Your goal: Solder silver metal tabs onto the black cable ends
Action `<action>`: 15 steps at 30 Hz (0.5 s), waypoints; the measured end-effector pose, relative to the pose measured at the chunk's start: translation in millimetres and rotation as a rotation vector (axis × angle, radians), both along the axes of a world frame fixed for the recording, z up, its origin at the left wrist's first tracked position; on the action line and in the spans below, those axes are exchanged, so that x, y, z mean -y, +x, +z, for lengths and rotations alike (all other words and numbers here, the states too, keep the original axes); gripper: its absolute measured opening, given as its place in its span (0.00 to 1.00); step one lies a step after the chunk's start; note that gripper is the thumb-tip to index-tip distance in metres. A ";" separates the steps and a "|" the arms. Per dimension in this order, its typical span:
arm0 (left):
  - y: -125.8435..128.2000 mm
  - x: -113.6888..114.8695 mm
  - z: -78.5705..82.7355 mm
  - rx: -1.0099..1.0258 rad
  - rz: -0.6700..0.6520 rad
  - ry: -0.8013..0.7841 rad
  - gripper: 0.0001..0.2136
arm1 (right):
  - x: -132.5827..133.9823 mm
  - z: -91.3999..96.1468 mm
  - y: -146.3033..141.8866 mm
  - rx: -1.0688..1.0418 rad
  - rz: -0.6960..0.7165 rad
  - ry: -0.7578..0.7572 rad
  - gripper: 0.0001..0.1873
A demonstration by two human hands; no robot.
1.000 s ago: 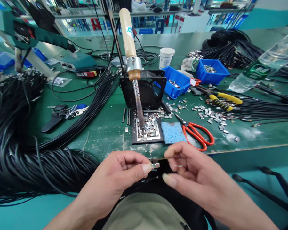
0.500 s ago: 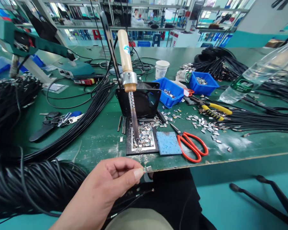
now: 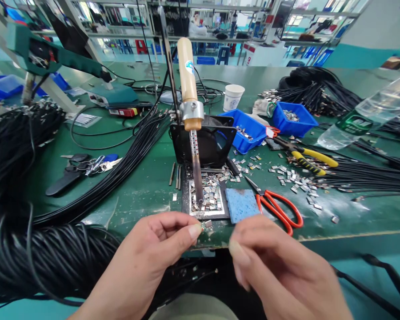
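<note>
My left hand (image 3: 163, 249) pinches a small silver metal connector (image 3: 207, 225) between thumb and forefinger, just over the front edge of the bench. My right hand (image 3: 270, 262) is a little to the right of it, slightly blurred, thumb and fingers curled together; anything inside them is hidden. Beyond the connector, a soldering iron (image 3: 197, 178) with a wooden handle is clamped tip down over a shallow tray (image 3: 186, 209) full of small metal connectors. Beside the tray lie a blue sponge (image 3: 242, 206) and orange-handled scissors (image 3: 282, 208), both close behind my right hand.
Bundles of black cables (image 3: 46, 258) fill the left side. Behind the iron stands a black fan (image 3: 205, 144). Blue bins (image 3: 295, 122), a paper cup (image 3: 233, 97), yellow-handled pliers (image 3: 315, 160), loose connectors (image 3: 296, 182) and a water bottle (image 3: 350, 120) are to the right.
My right hand has come into view from the lower right, close to the left hand. The left hand still pinches the connector. The whole view has shifted slightly.
</note>
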State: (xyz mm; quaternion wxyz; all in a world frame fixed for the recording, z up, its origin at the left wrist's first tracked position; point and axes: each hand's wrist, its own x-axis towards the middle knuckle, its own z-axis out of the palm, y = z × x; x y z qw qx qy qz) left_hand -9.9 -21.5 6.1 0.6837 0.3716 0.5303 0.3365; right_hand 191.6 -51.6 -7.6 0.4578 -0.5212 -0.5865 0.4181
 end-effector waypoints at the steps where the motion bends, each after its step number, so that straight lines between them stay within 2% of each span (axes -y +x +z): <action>1: 0.5 -0.8 0.7 0.007 -0.004 0.000 0.10 | -3.8 2.7 -4.6 -0.061 -0.018 -0.013 0.07; 5: 2.2 -4.1 1.4 0.036 0.001 -0.020 0.08 | -14.1 -0.7 -21.7 -0.231 -0.043 -0.068 0.04; 8: 1.4 -5.6 -0.8 0.031 0.011 -0.038 0.09 | -14.2 -1.4 -18.2 -0.133 -0.053 -0.061 0.05; 10: -0.4 -5.4 -2.6 -0.005 0.016 -0.048 0.09 | -16.3 2.3 -4.1 0.104 -0.184 -0.026 0.06; 12: -2.2 -4.4 -3.7 -0.042 0.003 -0.057 0.10 | -23.1 5.8 15.4 0.472 -0.392 -0.017 0.09; 13: -2.8 -3.7 -3.8 -0.053 -0.007 -0.057 0.11 | -28.0 6.6 25.1 0.638 -0.423 -0.028 0.11; 15: -3.0 -2.0 -3.0 -0.059 -0.019 -0.052 0.12 | -38.3 6.5 40.7 0.891 -0.368 -0.066 0.13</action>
